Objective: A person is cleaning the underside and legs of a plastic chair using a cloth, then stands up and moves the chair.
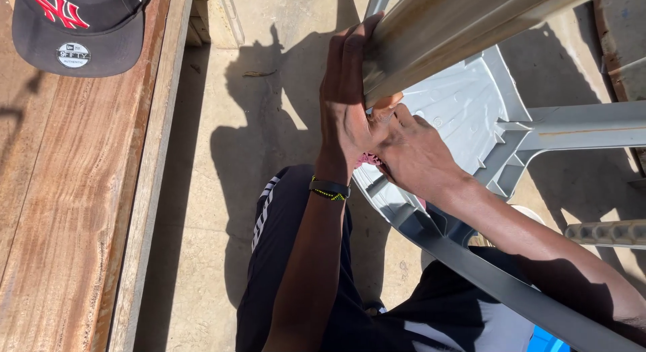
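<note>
My left hand wraps around the lower end of a pale, dusty chair leg that slants up to the right. My right hand presses against the same end from below, fingers bunched at the tip; something small and pink shows between the two hands. The leg belongs to a grey plastic chair lying overturned in front of me, its seat underside facing up. A black wristband with yellow-green beads sits on my left wrist.
A worn wooden bench runs along the left, with a dark cap on its far end. Concrete floor lies between bench and chair. Another grey chair leg juts right; a ribbed bar lies lower right.
</note>
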